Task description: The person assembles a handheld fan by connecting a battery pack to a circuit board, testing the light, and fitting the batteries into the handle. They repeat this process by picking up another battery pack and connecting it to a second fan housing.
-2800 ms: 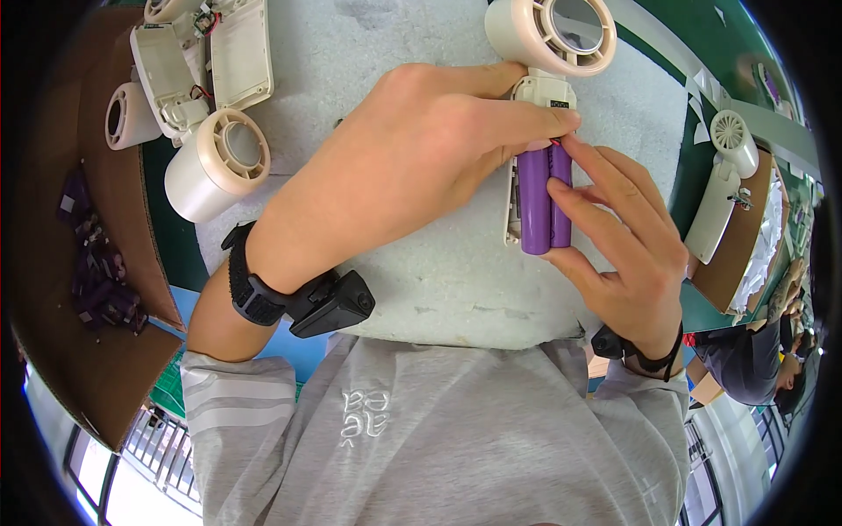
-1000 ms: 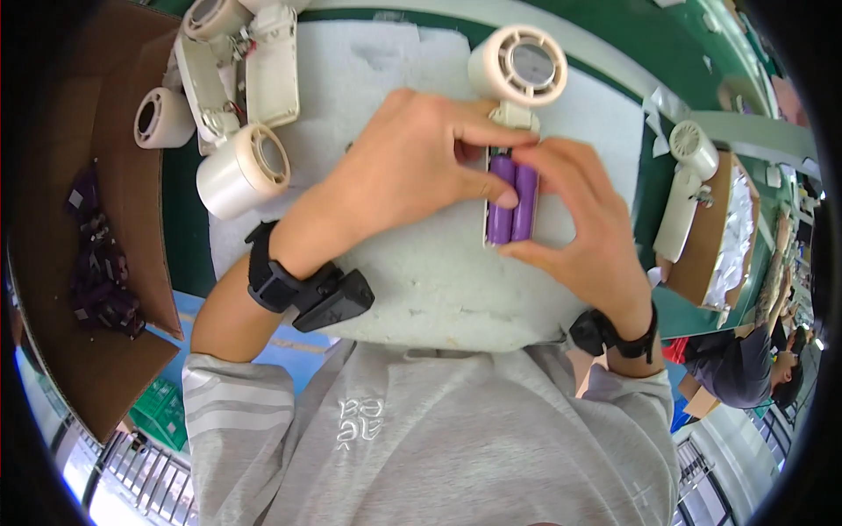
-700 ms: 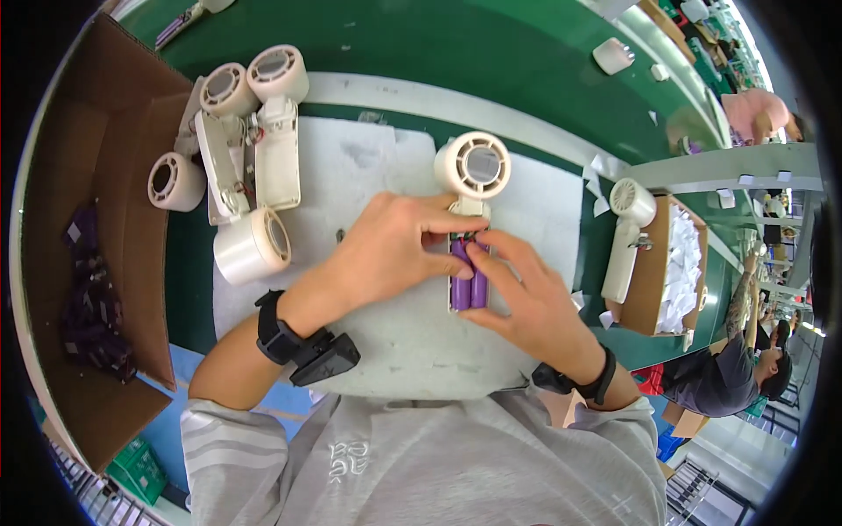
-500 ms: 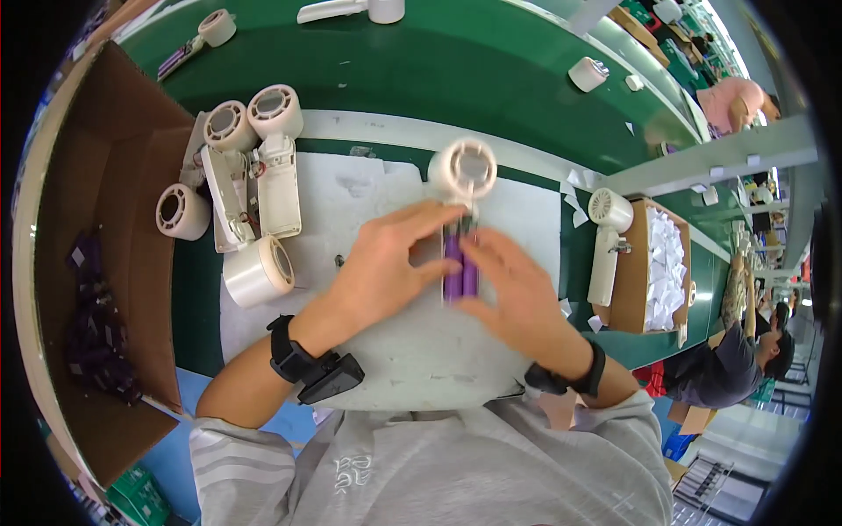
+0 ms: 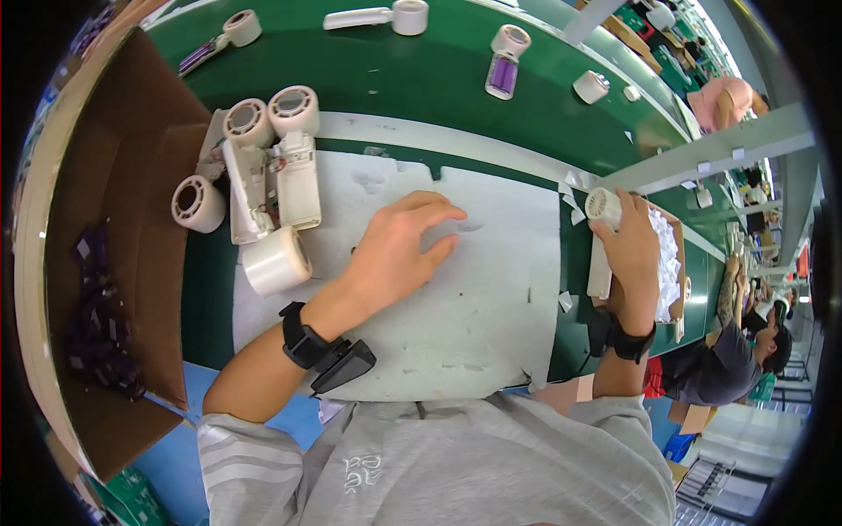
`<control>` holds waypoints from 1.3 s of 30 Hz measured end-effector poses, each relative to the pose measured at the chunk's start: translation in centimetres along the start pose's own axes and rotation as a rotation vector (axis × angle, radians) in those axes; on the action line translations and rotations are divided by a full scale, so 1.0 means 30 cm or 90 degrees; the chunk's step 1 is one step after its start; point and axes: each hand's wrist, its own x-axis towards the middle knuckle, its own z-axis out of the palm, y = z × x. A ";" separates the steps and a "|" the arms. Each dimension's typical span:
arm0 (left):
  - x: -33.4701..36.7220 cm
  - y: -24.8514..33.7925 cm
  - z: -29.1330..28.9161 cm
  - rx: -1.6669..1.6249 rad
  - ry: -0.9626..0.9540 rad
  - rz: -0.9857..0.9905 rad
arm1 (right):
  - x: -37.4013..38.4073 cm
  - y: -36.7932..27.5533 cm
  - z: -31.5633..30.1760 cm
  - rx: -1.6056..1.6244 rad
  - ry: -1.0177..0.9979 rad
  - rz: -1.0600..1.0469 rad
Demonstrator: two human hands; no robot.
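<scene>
My left hand [image 5: 395, 245] hovers over the pale work mat [image 5: 474, 333], fingers apart and holding nothing. At the right, my right hand [image 5: 633, 254] has its fingers curled round the head of a white handheld fan [image 5: 603, 205]. The fan stands against a small cardboard box, its handle [image 5: 599, 272] toward me and partly behind my hand. Beyond the mat, a fan body with purple cylindrical cells [image 5: 502, 75] lies on the green surface. Left of the mat's middle are several white fan parts, among them an opened handle shell [image 5: 300, 184] and a round fan head [image 5: 275, 261].
A tall cardboard box [image 5: 132, 219] with dark purple pieces stands at the left. White paper slips fill the small box [image 5: 668, 254] at the right. More fan units [image 5: 409, 17] lie on the green surface [image 5: 351, 74]. Two people are in the background at right.
The fan with purple cells has left my hands and now lies on the green surface beyond the mat. My right hand has moved right onto the white fan; my left stays over the mat.
</scene>
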 end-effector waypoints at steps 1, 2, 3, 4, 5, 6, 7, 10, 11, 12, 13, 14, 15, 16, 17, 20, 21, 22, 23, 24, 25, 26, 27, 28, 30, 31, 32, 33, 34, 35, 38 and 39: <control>-0.001 0.003 0.002 -0.006 -0.006 -0.005 | -0.011 0.010 0.013 0.004 -0.003 -0.010; -0.003 0.004 0.002 0.000 0.001 -0.013 | -0.024 0.020 0.036 -0.003 0.006 -0.009; -0.002 0.006 0.001 -0.004 -0.007 -0.012 | -0.038 0.030 0.055 -0.013 0.017 -0.004; -0.001 0.007 0.001 -0.007 -0.016 -0.012 | -0.049 0.037 0.064 -0.022 0.027 0.001; -0.002 0.009 0.002 -0.010 -0.024 -0.012 | -0.057 0.042 0.064 -0.019 0.023 -0.006; 0.001 0.008 0.002 -0.006 -0.020 -0.017 | -0.060 0.045 0.066 0.011 0.001 0.020; 0.001 0.004 0.004 -0.007 -0.017 -0.009 | -0.062 0.047 0.067 0.041 -0.023 0.045; 0.000 -0.010 0.003 -0.008 -0.005 0.002 | -0.060 0.042 0.076 0.107 -0.033 0.060; 0.000 -0.013 0.006 -0.003 -0.008 0.017 | -0.058 0.044 0.075 0.138 -0.016 0.057; 0.000 -0.016 0.007 0.001 -0.011 0.033 | -0.059 0.046 0.072 0.169 0.000 0.053; -0.001 -0.018 0.007 0.009 -0.011 0.045 | -0.060 0.049 0.069 0.171 -0.005 0.040; -0.001 -0.016 0.007 0.013 0.000 0.037 | -0.069 0.054 0.062 0.210 0.028 0.024; 0.001 -0.013 0.008 0.007 0.000 0.038 | -0.075 0.058 0.051 0.250 0.061 0.008; 0.003 -0.010 0.010 0.001 -0.002 0.040 | -0.073 0.053 0.043 0.293 0.094 -0.004; 0.003 -0.007 0.012 -0.004 -0.004 0.043 | -0.069 0.026 0.024 0.298 0.089 -0.014; -0.013 -0.015 0.013 -0.002 -0.007 0.026 | -0.108 -0.127 -0.029 0.317 0.090 -0.051; -0.009 -0.013 0.012 -0.007 -0.014 0.029 | -0.118 -0.157 -0.024 0.318 0.091 -0.052; -0.006 -0.010 0.008 -0.007 -0.013 0.031 | -0.125 -0.188 -0.011 0.285 0.078 -0.104; -0.004 -0.010 0.010 -0.006 -0.018 0.028 | -0.125 -0.210 0.007 0.251 0.063 -0.158; -0.003 -0.010 0.010 -0.005 -0.022 0.025 | -0.121 -0.221 0.021 0.217 0.049 -0.212; -0.002 -0.012 0.011 -0.006 -0.026 0.022 | -0.118 -0.223 0.030 0.215 0.048 -0.215; -0.005 -0.009 0.013 -0.006 -0.020 0.019 | -0.116 -0.222 0.034 0.184 0.055 -0.211; -0.008 -0.007 0.014 -0.005 -0.013 0.029 | -0.114 -0.220 0.038 0.153 0.061 -0.208; -0.010 -0.007 0.016 -0.003 -0.005 0.038 | -0.113 -0.217 0.043 0.121 0.067 -0.204; -0.010 -0.011 0.019 -0.004 0.009 0.042 | -0.113 -0.194 0.058 0.110 0.067 -0.207; -0.010 -0.008 0.019 -0.013 0.010 0.054 | -0.115 -0.181 0.061 0.104 0.069 -0.208; -0.008 -0.004 0.019 -0.020 0.011 0.064 | -0.120 -0.175 0.062 0.099 0.070 -0.210; -0.016 -0.003 0.010 -0.022 0.014 0.069 | -0.130 -0.188 0.065 0.108 0.061 -0.226; -0.017 0.006 0.006 -0.011 0.024 0.053 | -0.142 -0.200 0.061 0.108 0.071 -0.255; -0.009 0.022 0.006 -0.047 0.055 0.103 | -0.152 -0.212 0.054 0.110 0.081 -0.285; -0.005 0.086 -0.049 -0.073 0.162 0.229 | -0.181 -0.283 0.071 0.147 0.075 -0.348; -0.003 0.110 -0.085 -0.065 0.224 0.264 | -0.188 -0.302 0.076 0.153 0.070 -0.357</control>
